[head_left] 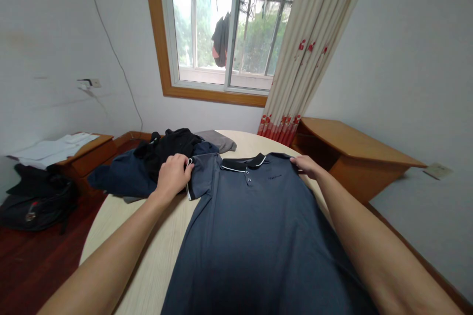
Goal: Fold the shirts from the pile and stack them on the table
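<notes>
One dark grey polo shirt [254, 226] on the table [158, 256], long axis running near to far, collar at the far end. My left hand [172, 174] is pinching the left cuff, my right hand [307, 166] gripping near the right shoulder.

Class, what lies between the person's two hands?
Between the left hand and right hand lies the top of the polo shirt, collar included, in the head view.
</notes>
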Tool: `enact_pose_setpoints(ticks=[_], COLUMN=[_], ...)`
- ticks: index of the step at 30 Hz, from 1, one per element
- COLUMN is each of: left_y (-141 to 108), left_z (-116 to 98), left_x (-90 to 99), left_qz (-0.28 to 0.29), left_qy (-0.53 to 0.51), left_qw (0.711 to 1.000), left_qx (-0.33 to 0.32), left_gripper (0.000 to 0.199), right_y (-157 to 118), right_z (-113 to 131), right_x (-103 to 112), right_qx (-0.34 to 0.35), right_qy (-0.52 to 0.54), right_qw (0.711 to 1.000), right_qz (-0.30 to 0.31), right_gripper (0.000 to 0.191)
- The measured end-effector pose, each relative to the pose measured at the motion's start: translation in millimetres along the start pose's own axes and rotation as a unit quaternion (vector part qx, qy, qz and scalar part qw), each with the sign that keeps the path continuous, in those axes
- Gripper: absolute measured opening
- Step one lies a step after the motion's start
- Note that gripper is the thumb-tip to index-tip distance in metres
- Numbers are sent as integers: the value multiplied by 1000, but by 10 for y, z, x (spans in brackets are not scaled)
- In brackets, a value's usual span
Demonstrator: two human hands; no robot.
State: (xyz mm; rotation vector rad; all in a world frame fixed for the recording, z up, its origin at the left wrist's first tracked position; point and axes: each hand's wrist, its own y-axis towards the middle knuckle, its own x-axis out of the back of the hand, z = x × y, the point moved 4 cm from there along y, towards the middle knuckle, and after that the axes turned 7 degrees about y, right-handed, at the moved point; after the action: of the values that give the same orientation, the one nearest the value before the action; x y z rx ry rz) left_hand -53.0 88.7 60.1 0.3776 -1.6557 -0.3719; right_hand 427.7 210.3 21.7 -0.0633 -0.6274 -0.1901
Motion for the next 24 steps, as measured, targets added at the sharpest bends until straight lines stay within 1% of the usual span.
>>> enact_pose_setpoints(ticks=[2,3,5,7,9,11,14,16,18,20,21,22,23,24], left_y=[25,36,53,62,67,73,92,105,103,74,48,16,-24,-71], left_z=[97,144,227,294,345,387,468,527,546,462,367,234,72,-110], left_x=[2,6,24,49,75,105,150,186,246,331,369,390,384,344], left_qz=[-7,-12,-28,-52,-77,-103,-134,-144,-156,-179,-189,-190,-178,-150], left_qy=[-96,-146,-227,-278,-301,-304,-295,-292,-272,-220,-186,-154,-128,-111], left_qw=[994,987,968,951,940,937,935,932,936,950,959,968,976,980], left_qx=[47,68,101,127,141,140,145,157,161,134,103,55,-4,-73], left_gripper=[23,23,22,21,22,24,23,23,23,24,23,21,19,20], right_y=[53,66,74,60,32,1,-48,-81,-113,-141,-153,-163,-172,-181], right_z=[7,15,50,63,48,21,-15,-33,-55,-82,-91,-97,-100,-102], right_x=[82,113,160,187,209,249,336,355,314,226,173,123,78,40], right_qx=[-72,-102,-114,-117,-122,-119,-100,-84,-71,-53,-35,-14,9,28], right_qy=[106,135,152,155,160,149,89,49,18,-22,-47,-70,-88,-96], right_qw=[991,985,981,980,979,982,990,994,997,998,997,995,993,992], right_qz=[24,34,44,41,27,2,-42,-43,-11,34,55,69,74,75], right_gripper=[14,14,15,18,21,22,24,26,22,13,9,5,3,2])
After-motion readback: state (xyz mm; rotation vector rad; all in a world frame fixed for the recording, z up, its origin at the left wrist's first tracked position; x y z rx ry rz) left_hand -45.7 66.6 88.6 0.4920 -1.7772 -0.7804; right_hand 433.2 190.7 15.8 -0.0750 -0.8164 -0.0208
